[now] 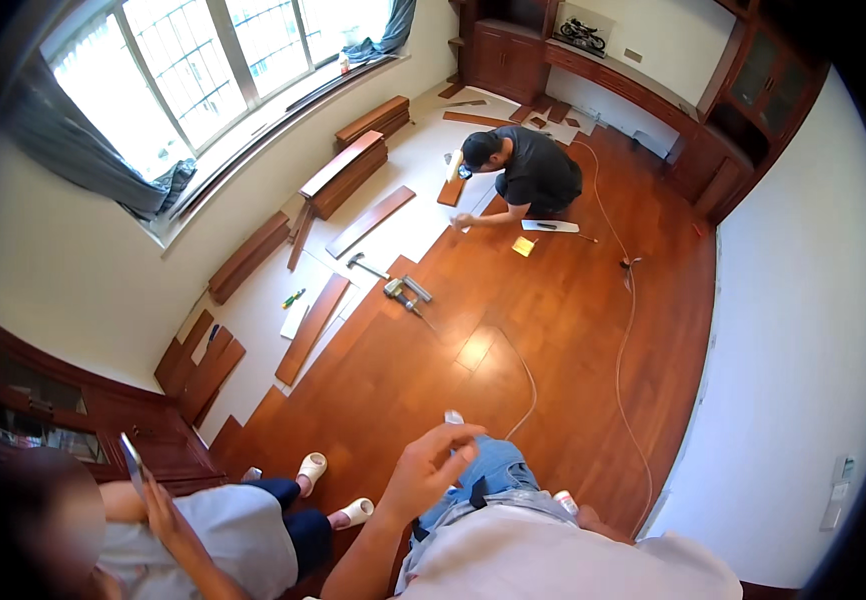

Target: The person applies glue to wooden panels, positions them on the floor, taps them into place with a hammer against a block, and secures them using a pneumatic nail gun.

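Note:
My left hand (431,468) is raised in front of my body at the lower middle, over my jeans (498,465). Its fingers are loosely bent and apart, with nothing between them. Of my right hand (590,519) only a small part shows beside my light shirt (553,555). A small white and reddish object (565,502) is right against it; whether the hand grips it is hidden. Beneath me lies the reddish-brown plank floor (593,400).
A person (538,165) crouches on the planks ahead. Another person (203,540) at lower left holds a phone (133,465). A nail gun (400,292), hammer (367,266) and loose plank (313,328) lie ahead-left. Plank stacks (348,175) line the window wall. A hose (625,350) crosses the floor.

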Motion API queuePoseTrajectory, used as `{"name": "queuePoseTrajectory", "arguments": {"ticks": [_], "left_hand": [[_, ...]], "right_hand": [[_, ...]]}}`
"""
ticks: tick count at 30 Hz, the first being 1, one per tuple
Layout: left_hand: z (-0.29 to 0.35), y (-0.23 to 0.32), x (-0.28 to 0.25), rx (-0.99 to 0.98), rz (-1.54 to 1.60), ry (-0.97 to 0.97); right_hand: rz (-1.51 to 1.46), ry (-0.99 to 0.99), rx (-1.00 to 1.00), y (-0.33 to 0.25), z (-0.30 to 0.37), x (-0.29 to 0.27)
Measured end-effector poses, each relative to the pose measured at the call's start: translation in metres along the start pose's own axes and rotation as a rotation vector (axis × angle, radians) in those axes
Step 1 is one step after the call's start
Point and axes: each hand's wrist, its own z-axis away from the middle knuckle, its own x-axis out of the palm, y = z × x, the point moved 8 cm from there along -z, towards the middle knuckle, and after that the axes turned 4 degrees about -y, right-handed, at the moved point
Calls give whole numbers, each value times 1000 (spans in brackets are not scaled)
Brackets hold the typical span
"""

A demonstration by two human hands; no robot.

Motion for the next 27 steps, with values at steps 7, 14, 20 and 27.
{"name": "queuePoseTrajectory", "arguments": {"ticks": [7,14,20,27], "left_hand": [[-26,-214,-186,-479,-698,296],[49,-338,-290,-937,-362,493],[108,-386,-352,-782,309,1098],[67,-407,-406,-794,357,937]], "right_hand": [[103,-338,-49,-191,-30,-51],[-339,43,-554,-501,-208,-208],[-934,64,-1065,-786,-14,-396],[-923,88,-1130,-928,47,-403]]}}
